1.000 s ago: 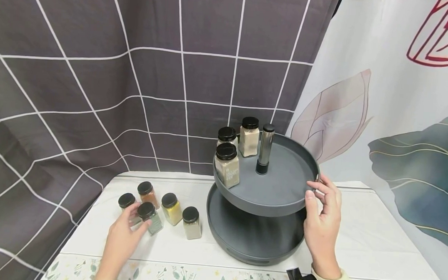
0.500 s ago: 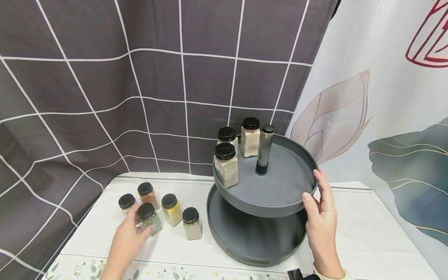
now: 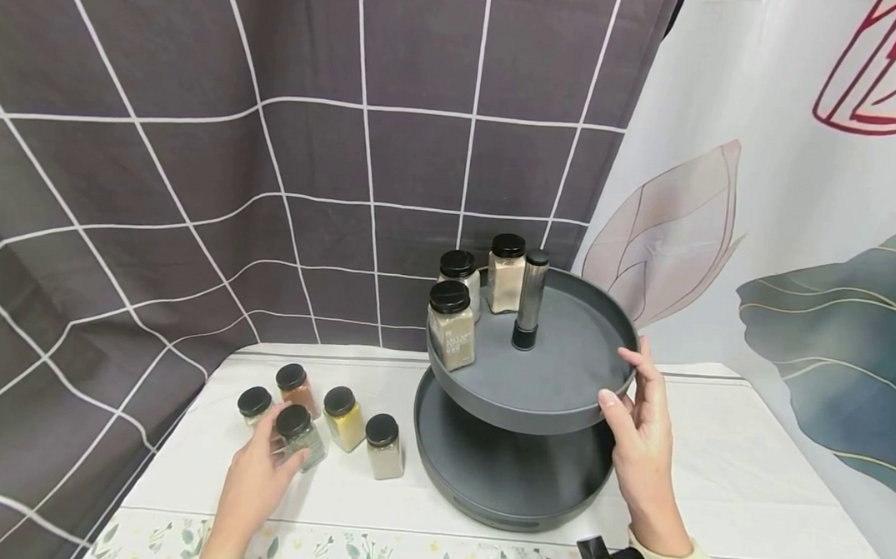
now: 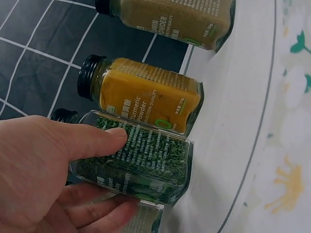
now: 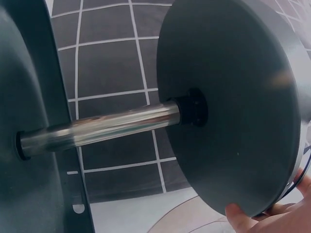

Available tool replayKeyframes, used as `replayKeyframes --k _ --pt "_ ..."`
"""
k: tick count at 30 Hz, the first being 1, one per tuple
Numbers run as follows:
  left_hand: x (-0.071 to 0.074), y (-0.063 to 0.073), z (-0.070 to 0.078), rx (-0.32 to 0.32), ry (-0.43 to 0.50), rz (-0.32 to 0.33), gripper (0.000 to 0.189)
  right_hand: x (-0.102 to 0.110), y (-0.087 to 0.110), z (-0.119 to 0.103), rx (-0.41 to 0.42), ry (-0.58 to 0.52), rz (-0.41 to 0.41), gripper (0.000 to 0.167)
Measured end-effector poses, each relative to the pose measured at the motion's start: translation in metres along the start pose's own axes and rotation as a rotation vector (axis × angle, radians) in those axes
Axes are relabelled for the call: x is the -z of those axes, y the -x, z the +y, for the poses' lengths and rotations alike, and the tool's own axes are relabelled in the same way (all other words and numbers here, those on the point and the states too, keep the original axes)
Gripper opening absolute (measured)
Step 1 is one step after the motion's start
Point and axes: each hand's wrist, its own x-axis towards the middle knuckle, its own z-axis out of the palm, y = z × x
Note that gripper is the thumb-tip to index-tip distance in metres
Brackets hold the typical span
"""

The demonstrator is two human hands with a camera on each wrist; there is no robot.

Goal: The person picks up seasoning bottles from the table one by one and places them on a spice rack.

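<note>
My left hand (image 3: 250, 481) grips a spice jar of chopped green herbs (image 4: 158, 153), thumb on its label side and fingers round the opposite side. This black-lidded jar stands upright on the table, beside a turmeric powder jar (image 4: 150, 97). My right hand (image 3: 642, 446) holds the rim of the upper tray (image 3: 564, 376) of a grey two-tier turntable, at its right front. Three jars stand on that tray's left side: a front jar (image 3: 453, 338), one behind it (image 3: 468, 290), and a pale powder jar (image 3: 505, 284) at the back. The lower tray (image 3: 510, 482) holds nothing visible.
Near my left hand are an orange-brown spice jar (image 3: 300, 395), a partly hidden jar (image 3: 253, 403) and a cumin powder jar (image 3: 385, 460). A metal post (image 5: 102, 126) joins the tiers. A dark grid-patterned curtain (image 3: 296, 156) hangs behind the white tablecloth (image 3: 748, 459).
The upper tray has turned slightly clockwise, its back jar shifting right. My right hand has slid a little forward and left along the rim. My left hand has moved slightly right around the herb jar.
</note>
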Motion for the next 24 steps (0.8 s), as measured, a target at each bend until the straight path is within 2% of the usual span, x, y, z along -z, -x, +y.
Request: replayKeyframes --k 9,17,24 --pt "-0.001 0.001 0.000 -0.083 0.034 0.053 0.074 0.004 0.000 -0.001 -0.016 0.069 0.017 0.045" --pt "0.003 0.003 0.005 -0.102 0.022 0.111 0.076 0.004 0.000 -0.003 -0.034 0.094 0.021 0.045" --pt "0.010 0.005 0.012 -0.111 0.016 0.121 0.077 0.005 0.000 -0.005 -0.058 0.129 0.013 0.047"
